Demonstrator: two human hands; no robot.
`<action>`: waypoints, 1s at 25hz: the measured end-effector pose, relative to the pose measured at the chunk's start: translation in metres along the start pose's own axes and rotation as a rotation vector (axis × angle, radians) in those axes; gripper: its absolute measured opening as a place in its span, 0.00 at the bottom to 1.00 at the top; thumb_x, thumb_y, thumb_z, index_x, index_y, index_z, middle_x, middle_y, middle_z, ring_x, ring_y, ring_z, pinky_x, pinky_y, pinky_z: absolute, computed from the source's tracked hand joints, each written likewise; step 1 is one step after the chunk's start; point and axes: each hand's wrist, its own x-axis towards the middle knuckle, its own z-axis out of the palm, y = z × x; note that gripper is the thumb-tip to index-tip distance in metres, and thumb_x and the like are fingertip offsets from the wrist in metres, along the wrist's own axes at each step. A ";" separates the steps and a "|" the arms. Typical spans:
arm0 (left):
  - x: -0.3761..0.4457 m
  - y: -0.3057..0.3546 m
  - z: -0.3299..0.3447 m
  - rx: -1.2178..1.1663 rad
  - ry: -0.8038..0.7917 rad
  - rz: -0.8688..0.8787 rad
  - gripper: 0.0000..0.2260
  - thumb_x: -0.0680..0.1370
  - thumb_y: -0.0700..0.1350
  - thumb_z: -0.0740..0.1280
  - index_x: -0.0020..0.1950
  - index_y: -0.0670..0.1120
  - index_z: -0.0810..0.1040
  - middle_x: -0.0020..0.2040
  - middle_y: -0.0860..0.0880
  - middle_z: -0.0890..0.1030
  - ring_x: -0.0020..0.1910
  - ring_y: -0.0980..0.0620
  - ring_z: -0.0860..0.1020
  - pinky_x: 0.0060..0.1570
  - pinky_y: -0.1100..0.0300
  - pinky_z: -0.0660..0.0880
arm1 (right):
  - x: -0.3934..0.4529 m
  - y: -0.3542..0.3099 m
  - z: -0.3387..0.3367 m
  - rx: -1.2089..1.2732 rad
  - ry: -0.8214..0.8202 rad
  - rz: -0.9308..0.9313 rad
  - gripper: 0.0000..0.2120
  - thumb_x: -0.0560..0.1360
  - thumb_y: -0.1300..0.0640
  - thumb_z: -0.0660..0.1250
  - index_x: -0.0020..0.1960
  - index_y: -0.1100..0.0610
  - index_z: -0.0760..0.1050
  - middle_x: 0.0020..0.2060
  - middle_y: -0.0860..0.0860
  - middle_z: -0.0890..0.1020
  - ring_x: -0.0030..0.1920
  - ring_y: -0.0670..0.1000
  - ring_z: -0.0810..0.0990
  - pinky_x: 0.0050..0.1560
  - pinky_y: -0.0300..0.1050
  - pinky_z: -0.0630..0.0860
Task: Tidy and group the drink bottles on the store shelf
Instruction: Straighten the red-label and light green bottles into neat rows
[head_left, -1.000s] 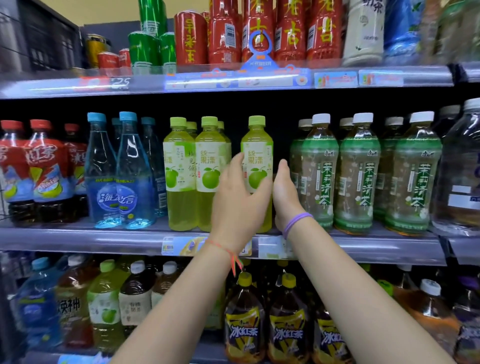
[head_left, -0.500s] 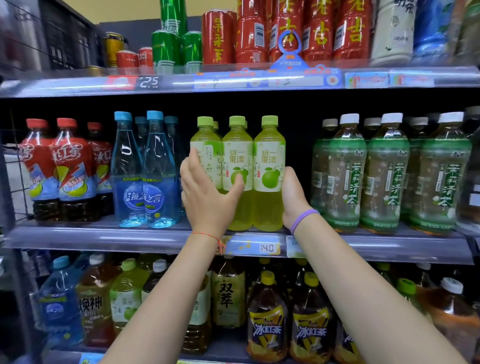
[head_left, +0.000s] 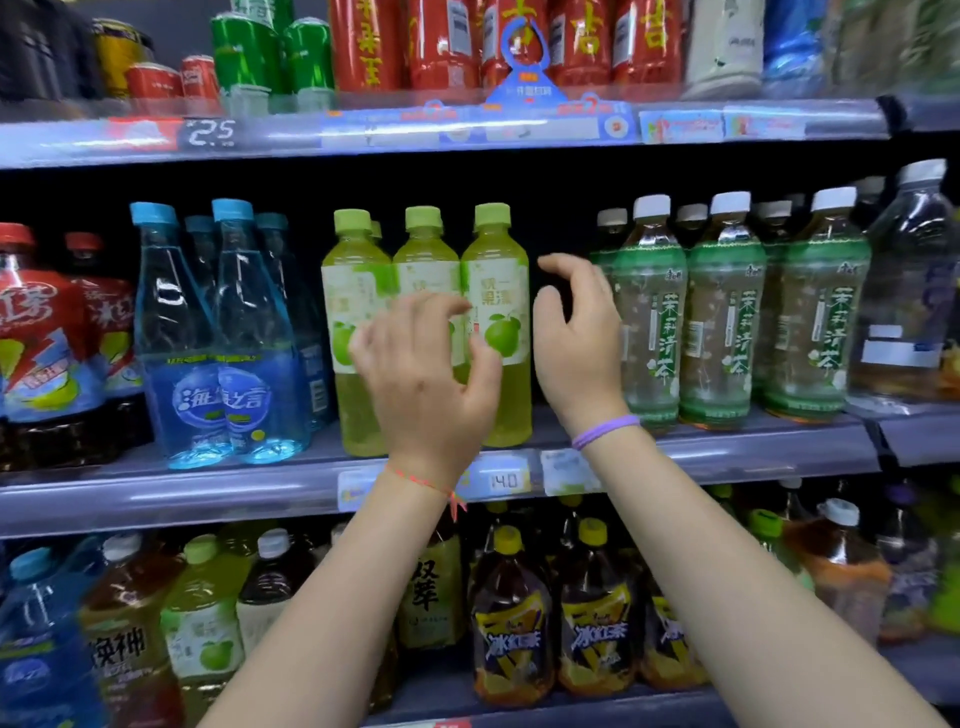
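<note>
Three light green apple drink bottles (head_left: 497, 312) with green caps stand side by side at the front of the middle shelf (head_left: 727, 447), with more behind them. My left hand (head_left: 423, 374) hovers in front of the middle and left bottles, fingers loosely curled and holding nothing. My right hand (head_left: 574, 338) is just right of the rightmost green bottle, in the gap before the jasmine tea bottles (head_left: 722, 312), fingers loosely curved and apart from the bottle.
Blue water bottles (head_left: 208, 338) and red-labelled iced tea bottles (head_left: 41, 338) fill the shelf's left. A large clear bottle (head_left: 909, 291) stands far right. Red and green cans (head_left: 363, 47) line the upper shelf. Big bottles (head_left: 509, 623) crowd the lower shelf.
Both hands have let go of the green bottles and drawn back slightly. The rightmost green bottle now stands close against the other two. The view has shifted left.
</note>
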 end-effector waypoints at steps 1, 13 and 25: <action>0.001 0.013 0.006 -0.051 -0.021 0.052 0.08 0.75 0.43 0.63 0.47 0.43 0.81 0.44 0.47 0.80 0.44 0.45 0.78 0.50 0.51 0.69 | 0.003 -0.001 -0.011 -0.043 0.054 -0.174 0.14 0.76 0.63 0.59 0.58 0.62 0.77 0.54 0.54 0.79 0.57 0.52 0.76 0.60 0.41 0.71; 0.005 0.107 0.125 -0.660 -0.470 -1.064 0.42 0.66 0.74 0.62 0.74 0.52 0.69 0.71 0.50 0.73 0.70 0.49 0.71 0.71 0.47 0.66 | 0.056 0.077 -0.144 0.140 -0.105 0.452 0.28 0.83 0.42 0.47 0.79 0.55 0.56 0.76 0.51 0.63 0.74 0.47 0.61 0.73 0.45 0.57; 0.008 0.101 0.137 -0.846 -0.512 -1.174 0.24 0.82 0.63 0.51 0.52 0.50 0.82 0.47 0.46 0.85 0.53 0.45 0.83 0.55 0.48 0.79 | 0.058 0.089 -0.145 0.381 -0.380 0.916 0.32 0.81 0.34 0.45 0.80 0.47 0.50 0.79 0.47 0.57 0.77 0.53 0.57 0.71 0.54 0.60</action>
